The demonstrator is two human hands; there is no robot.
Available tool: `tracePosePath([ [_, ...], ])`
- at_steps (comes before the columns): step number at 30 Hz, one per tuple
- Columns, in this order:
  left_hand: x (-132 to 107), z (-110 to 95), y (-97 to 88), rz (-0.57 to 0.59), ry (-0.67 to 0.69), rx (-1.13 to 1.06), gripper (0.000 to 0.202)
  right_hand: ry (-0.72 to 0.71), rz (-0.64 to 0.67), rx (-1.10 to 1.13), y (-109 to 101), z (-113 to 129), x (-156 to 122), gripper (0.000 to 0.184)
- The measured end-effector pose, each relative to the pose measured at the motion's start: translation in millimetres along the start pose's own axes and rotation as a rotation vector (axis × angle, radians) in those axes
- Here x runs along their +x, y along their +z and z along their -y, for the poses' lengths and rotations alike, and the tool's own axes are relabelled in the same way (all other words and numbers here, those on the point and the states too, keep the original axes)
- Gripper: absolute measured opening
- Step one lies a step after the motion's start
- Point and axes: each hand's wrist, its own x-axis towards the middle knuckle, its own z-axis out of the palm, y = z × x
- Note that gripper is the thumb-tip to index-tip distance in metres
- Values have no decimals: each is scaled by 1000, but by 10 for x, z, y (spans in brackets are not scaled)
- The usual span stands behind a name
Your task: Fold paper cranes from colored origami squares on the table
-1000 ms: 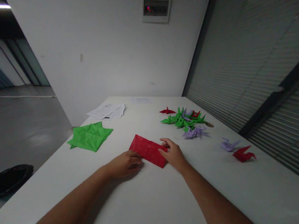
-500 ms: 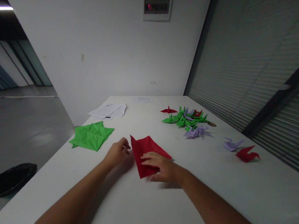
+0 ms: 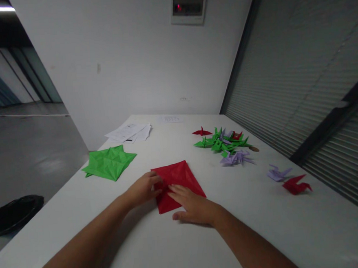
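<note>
A red sheet of origami paper [image 3: 177, 174] lies nearly flat on the white table, roughly square, with faint creases. My left hand [image 3: 146, 188] is at its left edge, fingers curled and touching the paper; whether they pinch anything is hard to make out. Across the lower right of the sheet, my right hand [image 3: 191, 204] rests with fingers stretched out and thumb apart, palm down. The near right corner of the paper is hidden under this hand.
Creased green paper sheets [image 3: 110, 162] lie to the left, with printed papers [image 3: 128, 132] behind. Green, purple and red folded cranes [image 3: 224, 141] are heaped at the back right. A purple crane [image 3: 278, 172] and a red crane [image 3: 296, 185] sit nearer. A black-lined bin [image 3: 14, 215] stands beside the table.
The red paper's raised left side has come down, so the sheet now lies flatter. My left hand has moved right onto its edge; my right hand has stayed on the paper.
</note>
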Motion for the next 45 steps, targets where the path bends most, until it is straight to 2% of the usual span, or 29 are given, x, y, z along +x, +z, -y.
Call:
tracePosePath([
  [3,-10,29,10,76,171,-3,49,-25,-94,65,-55,-27,-24,74],
  [7,-25,96,23,176,184,9,81,-20,-364,56,-204,-185,-67,45],
  [9,-32,140,24,186,171,2,90,20,-462,-19,-271,-315,-90,53],
  [13,-50,239,16,224,147,-35,103,142,-409,-168,-338,-546,-144,71],
  [16,-58,294,7,241,145,-82,106,124,-343,-158,-339,-611,-183,78],
  [18,-58,311,2,241,143,-105,108,81,-326,-141,-333,-610,-201,73],
  [21,-55,308,-8,238,144,-126,108,27,-302,-127,-325,-588,-215,62],
  [26,-64,279,-37,232,144,-151,107,-11,-303,-114,-312,-600,-202,58],
  [31,-73,325,-67,266,155,-206,111,-30,-274,-140,-295,-672,-163,39],
  [37,-77,409,-126,355,168,-241,117,-9,-251,-131,-307,-722,-165,41],
  [39,-73,392,-139,348,171,-246,115,-15,-258,-110,-308,-734,-176,40],
  [41,-63,348,-139,295,170,-264,98,-13,-290,-72,-305,-730,-182,36],
  [45,-32,248,-105,152,103,-319,40,35,-370,32,-302,-645,-158,26],
])
